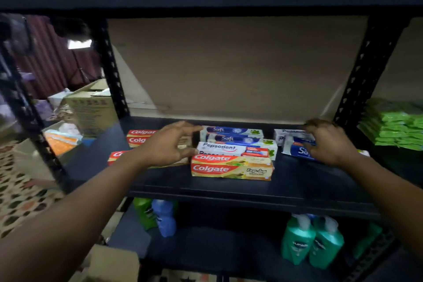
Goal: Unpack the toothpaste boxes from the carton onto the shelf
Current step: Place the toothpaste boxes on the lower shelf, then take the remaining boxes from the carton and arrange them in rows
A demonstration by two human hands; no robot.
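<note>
Black metal shelving is filling my view, and the toothpaste boxes are lying in loose groups on its middle shelf (pixel 229 188). My right hand (pixel 329 142) is curling its fingers around a blue Saft box (pixel 297 151), which is resting on the shelf just in front of a white Pepsodent box (pixel 286 134). My left hand (pixel 167 146) is hovering with fingers spread, grasping nothing, over the Colgate boxes (pixel 139 138) on the left. I am judging the risk like this: the left thumb and fingers are reaching close to the stacked Saft pair (pixel 231 135) and the Pepsodent stack (pixel 220 147), so a careless sweep could be pushing these light stacks crooked or toppling them. The box in my right hand could also be nudging its neighbour backward. As for containers, a carton (pixel 112 263) is showing only a corner at my lower left — I cannot tell what is in it. Another open carton (pixel 91 107) is standing beyond the left post, with something pale inside.
</note>
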